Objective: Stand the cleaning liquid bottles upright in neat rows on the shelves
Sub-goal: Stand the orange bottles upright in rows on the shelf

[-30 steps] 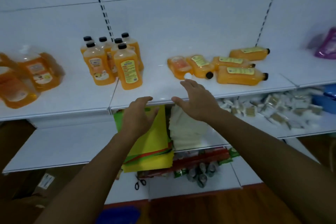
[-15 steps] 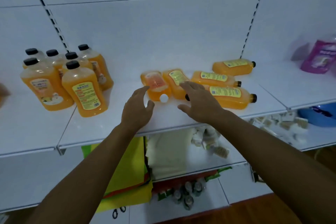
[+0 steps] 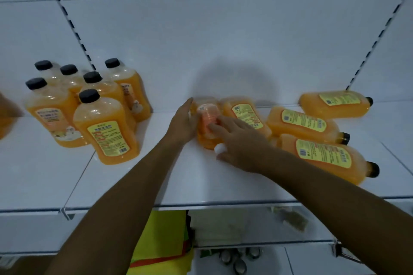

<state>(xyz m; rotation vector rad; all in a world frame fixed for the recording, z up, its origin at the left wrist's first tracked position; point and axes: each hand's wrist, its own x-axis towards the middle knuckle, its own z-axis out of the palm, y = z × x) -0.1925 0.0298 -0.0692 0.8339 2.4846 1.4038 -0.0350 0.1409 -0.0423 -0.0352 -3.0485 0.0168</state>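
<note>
An orange cleaning liquid bottle with a white cap (image 3: 206,126) lies flat on the white shelf (image 3: 134,181), cap toward me. My left hand (image 3: 183,121) presses flat against its left side, fingers straight. Over its neck end rests my right hand (image 3: 238,144), fingers laid on top and thumb beside the cap. To the right lie more black-capped orange bottles on their sides: one beside my fingers (image 3: 244,114), one behind it (image 3: 301,124), one at the back (image 3: 335,102) and one nearest the front (image 3: 324,158). Several bottles stand upright in a group (image 3: 105,127) on the left.
An orange blur (image 3: 6,118) shows at the left edge. Under the shelf are yellow-green folded cloths (image 3: 165,236), a white stack (image 3: 214,227) and small metal cans (image 3: 237,261). Slotted uprights run up the white back wall.
Both hands reached forward onto the shelf and now touch the white-capped lying bottle. The view moved closer to the shelf and shifted right.
</note>
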